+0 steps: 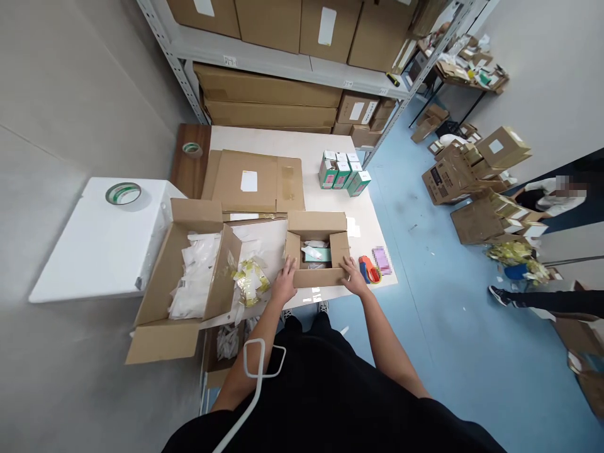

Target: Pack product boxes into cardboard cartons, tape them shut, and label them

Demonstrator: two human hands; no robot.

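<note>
Open brown box (315, 278), upright, flaps spread, at the near edge of the table (325, 201); inside, teal carton (321, 255) amid white wrap (315, 244).

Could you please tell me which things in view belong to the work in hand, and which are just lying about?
In hand:
- small open box, touched by left hand and right hand
- teal packet inside it
- probably white packets

Apparently lying about:
- tape roll on white surface
- yellow crumpled packaging
- shelved boxes

Upper cartons (268, 25) cut off at top; 1 purple item (382, 260) blurred.
</note>
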